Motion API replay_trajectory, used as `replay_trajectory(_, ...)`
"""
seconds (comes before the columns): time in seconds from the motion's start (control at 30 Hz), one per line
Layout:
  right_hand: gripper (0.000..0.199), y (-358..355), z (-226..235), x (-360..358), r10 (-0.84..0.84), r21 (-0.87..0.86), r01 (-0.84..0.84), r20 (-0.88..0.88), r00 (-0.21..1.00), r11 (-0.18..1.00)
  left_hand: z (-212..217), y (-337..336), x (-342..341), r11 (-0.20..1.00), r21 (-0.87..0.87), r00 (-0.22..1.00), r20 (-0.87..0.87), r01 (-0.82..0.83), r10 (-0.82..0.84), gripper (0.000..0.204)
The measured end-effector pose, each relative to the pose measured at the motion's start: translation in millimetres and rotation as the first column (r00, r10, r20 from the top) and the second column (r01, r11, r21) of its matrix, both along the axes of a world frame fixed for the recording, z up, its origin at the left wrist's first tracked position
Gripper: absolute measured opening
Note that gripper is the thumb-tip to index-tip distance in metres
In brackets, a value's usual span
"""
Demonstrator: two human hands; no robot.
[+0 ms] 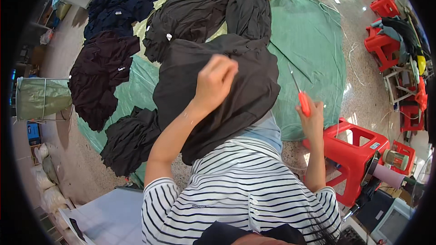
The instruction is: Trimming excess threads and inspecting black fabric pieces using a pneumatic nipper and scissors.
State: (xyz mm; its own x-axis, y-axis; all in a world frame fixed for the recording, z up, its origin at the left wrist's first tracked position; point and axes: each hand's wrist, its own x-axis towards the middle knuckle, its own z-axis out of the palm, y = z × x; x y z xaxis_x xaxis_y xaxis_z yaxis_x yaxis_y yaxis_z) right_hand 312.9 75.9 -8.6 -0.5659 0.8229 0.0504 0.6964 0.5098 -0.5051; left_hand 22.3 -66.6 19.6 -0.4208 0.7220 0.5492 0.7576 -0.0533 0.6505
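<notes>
A: Start at the left. What lies there?

B: On the floor at far left, a green mesh bin (42, 98), then heaps of dark clothes (102, 75) on a green sheet (309, 36). Several carry a small white tag, a pale square on the dark cloth. I can't make out anything on them.

A: And the hands?

B: The left hand (215, 81) is closed in a fist on a black garment (227, 95), which hangs over the person's lap, just in front of the striped shirt (236, 195). The right hand (312, 117) is to its right, fingers wrapped around a red-handled snipper (302, 100), its thin blade pointing up and away.

A: What could go wrong?

B: As I judge it, the blade is near the cloth and the other hand; a slip could nick the fabric or a finger. The garment is bunched, so a cut might catch a hidden fold.

A: Further right?

B: A red stool (356, 154) just beside the right arm, with a small pale sticker on its top corner, and a thread cone (395, 159) past it. More red stools (383, 47) stand at far right, draped with clothes.
</notes>
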Motion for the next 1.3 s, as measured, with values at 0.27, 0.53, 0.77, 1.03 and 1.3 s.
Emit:
replay_trajectory(0.27,0.036,-44.3,39.5,-35.8,0.103,-0.105,-0.123,-0.18,0.978,0.987,-7.8,38.9,-37.5,0.949,-0.304,0.99,-0.087,0.083,-0.114,0.016)
replay_trajectory(0.53,0.036,-46.0,52.5,-63.0,0.166,-0.071,-0.18,-0.173,0.971,0.981,-2.2,34.9,-43.0,0.907,-0.361,0.934,0.348,0.218,-0.086,0.018)
replay_trajectory(0.77,0.032,-51.7,66.0,-69.2,0.201,-0.105,-0.211,-0.091,0.975,0.972,-12.9,31.1,-36.8,0.94,-0.267,0.855,0.517,0.214,-0.048,0.015)
replay_trajectory(1.03,0.034,-52.5,63.2,-67.9,0.183,-0.1,-0.189,-0.07,0.981,0.977,-9.7,31.0,-30.9,0.948,-0.259,0.873,0.486,0.184,-0.037,0.014)
replay_trajectory(1.3,0.028,-44.9,73.6,-42.6,0.012,-0.184,-0.033,-0.119,0.993,0.982,12.8,26.2,-9.8,0.828,-0.466,0.948,0.089,0.312,-0.307,0.024)
